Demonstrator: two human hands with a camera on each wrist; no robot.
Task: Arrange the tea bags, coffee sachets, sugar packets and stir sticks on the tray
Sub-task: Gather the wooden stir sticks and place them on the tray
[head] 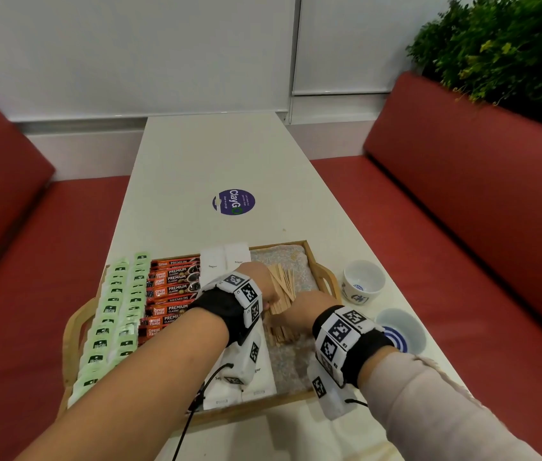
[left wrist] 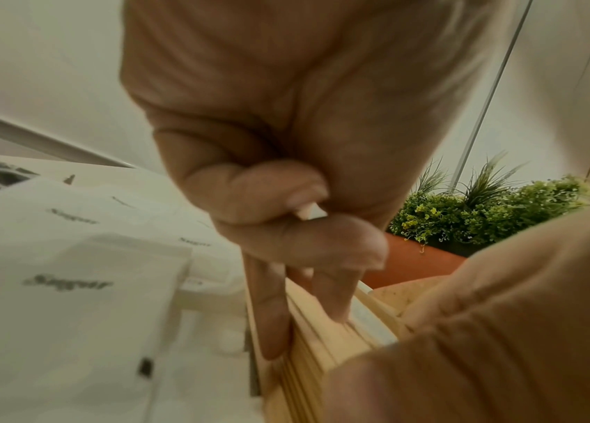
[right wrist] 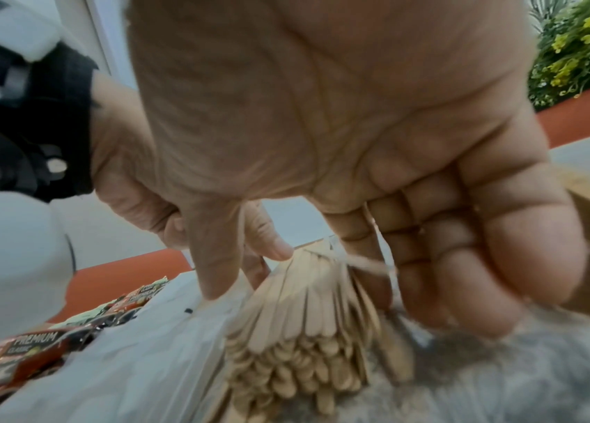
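A wooden tray (head: 313,261) holds green tea bags (head: 113,314) in two columns at its left, then red coffee sachets (head: 173,287), then white sugar packets (head: 226,259). Wooden stir sticks (head: 282,281) lie in a loose pile on the grey mat at its right. Both hands are on that pile. My left hand (head: 256,277) touches the sticks' (left wrist: 322,343) left side with two straight fingers (left wrist: 271,314); its other fingers are curled in. My right hand (head: 309,306) brackets the sticks (right wrist: 307,314), with its thumb (right wrist: 213,257) on one side and its straight fingers (right wrist: 466,272) on the other.
A white cup (head: 362,281) and a blue-ringed bowl (head: 401,331) stand on the table right of the tray. A round purple sticker (head: 233,201) marks the white table (head: 213,154) beyond. Red benches (head: 462,227) flank the table, and a plant (head: 512,51) is at the back right.
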